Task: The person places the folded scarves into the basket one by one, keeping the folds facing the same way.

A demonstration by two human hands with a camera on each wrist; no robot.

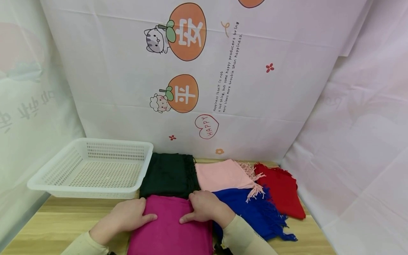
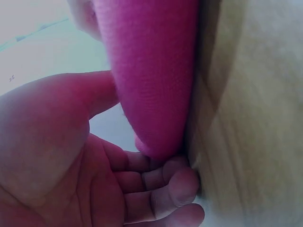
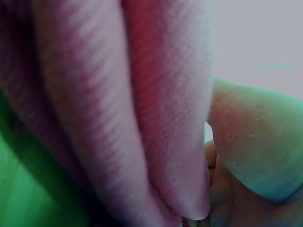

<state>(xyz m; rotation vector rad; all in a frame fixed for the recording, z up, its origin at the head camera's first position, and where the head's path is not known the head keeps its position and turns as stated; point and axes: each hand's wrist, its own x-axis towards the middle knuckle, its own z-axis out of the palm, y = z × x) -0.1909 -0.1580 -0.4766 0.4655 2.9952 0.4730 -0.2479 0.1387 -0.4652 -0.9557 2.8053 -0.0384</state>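
A folded magenta scarf (image 1: 170, 232) lies at the front middle of the table. At its far left corner my left hand (image 1: 131, 213) grips the edge, thumb on top. The left wrist view shows those fingers (image 2: 183, 187) curled by the end of the fold, close to the wood. My right hand (image 1: 205, 206) holds the far right corner, its thumb also lying over the cloth. Thick stacked folds (image 3: 175, 113) fill the right wrist view, with the thumb at their side; most of the right fingers are hidden there. A folded dark green scarf (image 1: 167, 175) sits just beyond the magenta one.
A white plastic basket (image 1: 145, 166) with nothing in it stands at the back left. To the right lie a pink fringed scarf (image 1: 220, 175), a blue one (image 1: 247, 212) partly under my right arm, and a red one (image 1: 285, 193). White printed sheets (image 1: 134, 85) wall the table (image 1: 54, 223).
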